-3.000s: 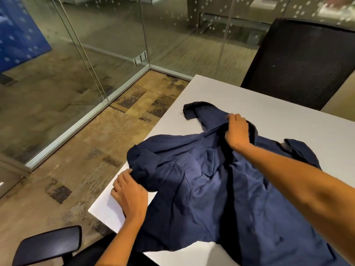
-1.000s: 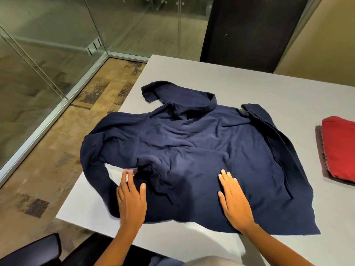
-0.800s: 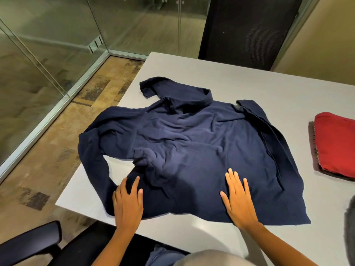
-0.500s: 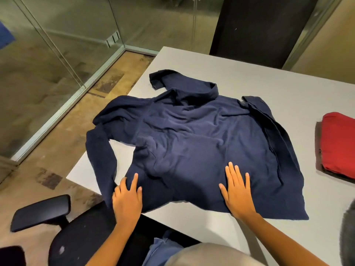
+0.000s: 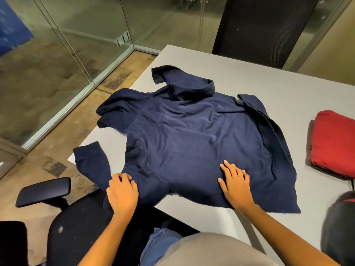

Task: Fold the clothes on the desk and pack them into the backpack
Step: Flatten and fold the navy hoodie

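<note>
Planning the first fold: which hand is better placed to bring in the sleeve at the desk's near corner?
Left, probably. The left hand lies beside that sleeve, fingers curled on the navy shirt; the right hand rests flat farther away.

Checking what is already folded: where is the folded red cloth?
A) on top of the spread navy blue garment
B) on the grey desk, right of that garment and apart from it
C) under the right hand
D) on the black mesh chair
B: the folded red cloth sits on the grey desk, right of the spread navy blue garment, with bare desk between them.
</note>
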Action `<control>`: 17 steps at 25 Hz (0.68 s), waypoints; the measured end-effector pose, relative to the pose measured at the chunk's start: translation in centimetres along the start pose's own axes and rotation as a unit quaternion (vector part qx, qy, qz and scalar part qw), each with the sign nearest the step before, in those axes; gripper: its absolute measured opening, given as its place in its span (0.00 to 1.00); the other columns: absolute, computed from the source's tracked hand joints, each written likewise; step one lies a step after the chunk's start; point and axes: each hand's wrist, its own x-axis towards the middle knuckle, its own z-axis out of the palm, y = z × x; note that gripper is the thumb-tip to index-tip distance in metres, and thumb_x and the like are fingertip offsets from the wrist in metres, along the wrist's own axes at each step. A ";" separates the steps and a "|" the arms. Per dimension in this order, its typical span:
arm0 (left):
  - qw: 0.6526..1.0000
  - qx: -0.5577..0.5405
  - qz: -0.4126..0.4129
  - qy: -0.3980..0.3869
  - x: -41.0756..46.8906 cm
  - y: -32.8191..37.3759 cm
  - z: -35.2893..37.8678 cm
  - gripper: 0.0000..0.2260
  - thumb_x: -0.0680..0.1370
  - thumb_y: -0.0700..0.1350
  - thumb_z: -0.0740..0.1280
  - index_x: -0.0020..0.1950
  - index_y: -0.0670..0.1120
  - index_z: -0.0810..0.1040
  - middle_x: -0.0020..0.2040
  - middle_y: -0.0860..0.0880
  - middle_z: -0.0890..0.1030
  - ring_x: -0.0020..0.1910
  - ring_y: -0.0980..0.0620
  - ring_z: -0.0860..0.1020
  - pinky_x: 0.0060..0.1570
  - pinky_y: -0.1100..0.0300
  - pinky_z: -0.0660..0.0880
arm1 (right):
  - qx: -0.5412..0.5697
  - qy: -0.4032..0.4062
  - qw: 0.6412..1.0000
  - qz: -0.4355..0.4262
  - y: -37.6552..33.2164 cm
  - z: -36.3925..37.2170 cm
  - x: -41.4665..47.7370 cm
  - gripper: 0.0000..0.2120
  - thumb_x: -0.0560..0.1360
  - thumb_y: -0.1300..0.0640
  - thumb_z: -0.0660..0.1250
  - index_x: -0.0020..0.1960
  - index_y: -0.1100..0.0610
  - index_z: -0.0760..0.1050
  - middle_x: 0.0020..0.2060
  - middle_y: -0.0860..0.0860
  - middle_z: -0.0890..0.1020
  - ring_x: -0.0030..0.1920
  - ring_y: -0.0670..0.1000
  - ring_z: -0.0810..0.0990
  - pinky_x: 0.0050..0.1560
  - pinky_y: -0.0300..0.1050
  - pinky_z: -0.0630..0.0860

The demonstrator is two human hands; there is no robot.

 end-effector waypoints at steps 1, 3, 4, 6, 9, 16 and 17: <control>1.000 -0.028 0.003 0.012 1.0 0.1 -0.1 0.10 0.72 0.39 0.71 0.52 0.39 0.77 0.55 0.38 0.76 0.49 0.34 0.74 0.44 0.42 0.72 | 0.028 0.018 0.999 -0.012 0.7 -0.5 0.3 0.27 0.79 0.45 0.48 0.67 0.57 0.74 0.68 0.53 0.74 0.65 0.58 0.75 0.63 0.58 0.70; 0.996 -0.071 0.050 0.027 2.8 1.0 -0.2 0.16 0.75 0.40 0.69 0.62 0.39 0.74 0.64 0.39 0.73 0.61 0.36 0.72 0.57 0.42 0.71 | 0.059 0.054 0.997 -0.018 2.4 -1.4 0.5 0.25 0.80 0.47 0.49 0.66 0.60 0.74 0.67 0.55 0.74 0.66 0.58 0.73 0.65 0.53 0.67; 0.993 -0.079 0.085 0.032 3.5 1.6 -0.2 0.18 0.76 0.40 0.68 0.65 0.39 0.73 0.67 0.39 0.71 0.65 0.37 0.70 0.62 0.43 0.69 | 0.057 0.066 0.996 -0.011 3.2 -1.7 0.5 0.25 0.80 0.48 0.48 0.67 0.61 0.73 0.68 0.56 0.73 0.68 0.58 0.70 0.68 0.53 0.65; 0.984 -0.088 0.143 0.053 4.8 3.4 -0.5 0.19 0.77 0.41 0.66 0.67 0.39 0.71 0.69 0.39 0.70 0.69 0.38 0.67 0.67 0.43 0.66 | 0.044 0.070 0.997 0.007 4.7 -2.0 0.7 0.27 0.80 0.47 0.47 0.70 0.62 0.70 0.72 0.56 0.69 0.73 0.59 0.64 0.73 0.56 0.60; 0.973 -0.090 0.189 0.098 6.5 6.6 -1.0 0.14 0.78 0.40 0.64 0.64 0.39 0.74 0.67 0.40 0.72 0.69 0.39 0.67 0.69 0.44 0.63 | 0.048 0.045 0.998 0.024 5.6 -2.2 2.1 0.33 0.79 0.43 0.42 0.75 0.63 0.62 0.76 0.56 0.62 0.77 0.57 0.56 0.77 0.52 0.49; 0.971 -0.029 0.191 -0.144 12.8 11.3 1.7 0.28 0.81 0.49 0.59 0.79 0.54 0.51 0.79 0.47 0.45 0.76 0.41 0.52 0.75 0.47 0.50 | 0.032 -0.065 0.992 0.100 5.2 -1.9 7.9 0.27 0.82 0.40 0.43 0.78 0.43 0.39 0.77 0.42 0.38 0.78 0.52 0.36 0.70 0.70 0.35; 0.965 -0.010 0.189 -0.179 13.8 11.5 2.6 0.28 0.82 0.53 0.56 0.79 0.56 0.47 0.79 0.48 0.42 0.77 0.41 0.47 0.75 0.46 0.47 | 0.019 -0.078 0.989 0.121 5.4 -1.6 8.8 0.27 0.81 0.38 0.42 0.77 0.39 0.35 0.76 0.42 0.34 0.77 0.53 0.33 0.68 0.73 0.34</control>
